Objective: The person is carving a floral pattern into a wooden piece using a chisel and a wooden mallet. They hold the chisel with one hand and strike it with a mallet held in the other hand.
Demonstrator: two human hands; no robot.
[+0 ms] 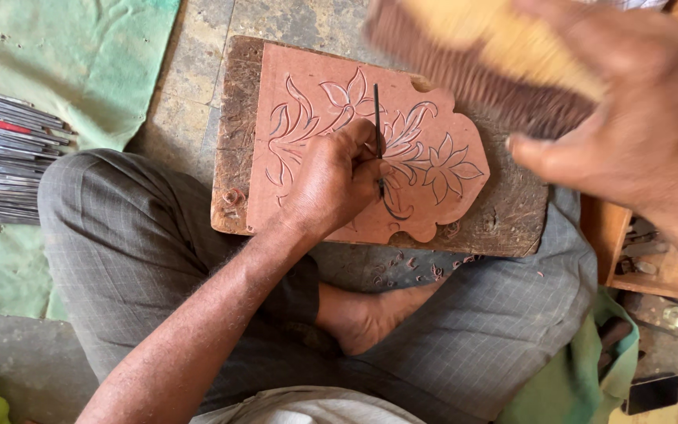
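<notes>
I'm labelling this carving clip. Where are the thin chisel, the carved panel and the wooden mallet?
thin chisel (377, 110), head view, on its dark shaft above the left hand.
carved panel (300, 196), head view, on its bare lower left face.
wooden mallet (472, 71), head view, on its blurred ridged head.

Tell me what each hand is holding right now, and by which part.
The left hand pinches a thin dark chisel near its lower end. The right hand grips a blurred wooden mallet at its right end.
</notes>
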